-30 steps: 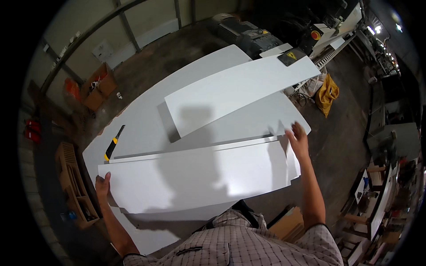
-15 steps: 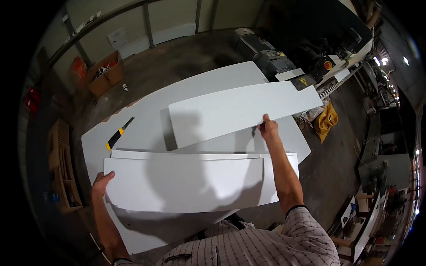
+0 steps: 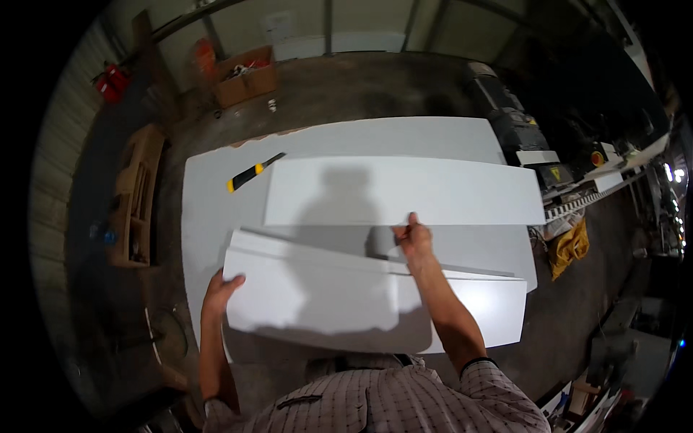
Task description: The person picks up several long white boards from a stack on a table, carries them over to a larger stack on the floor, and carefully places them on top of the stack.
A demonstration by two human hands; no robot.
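Note:
My left hand (image 3: pixel 221 287) grips the left end of a long white panel (image 3: pixel 310 294) in front of me, thumb on top and fingers hidden beneath. That panel lies slanted over another white panel (image 3: pixel 485 309), whose right part shows beyond it. Farther off, a second long white panel (image 3: pixel 447 191) lies on the big pale board (image 3: pixel 209 216). At its near edge is my right hand (image 3: pixel 416 239), thumb and forefinger apart, the thumb tip overlapping the edge. A yellow-and-black utility knife (image 3: pixel 254 173) rests on the board just left of this far panel.
A cardboard box (image 3: pixel 247 83) of mixed stuff stands on the floor at the far left. Below it is a wooden shelf unit (image 3: pixel 136 195). A dark motor-like machine (image 3: pixel 509 112) adjoins the board at the far right, near a yellow sack (image 3: pixel 570 249).
The far panel has shifted left toward the knife and come down flat onto the board. My left hand has swung the near panel to a slant. The whole view has turned.

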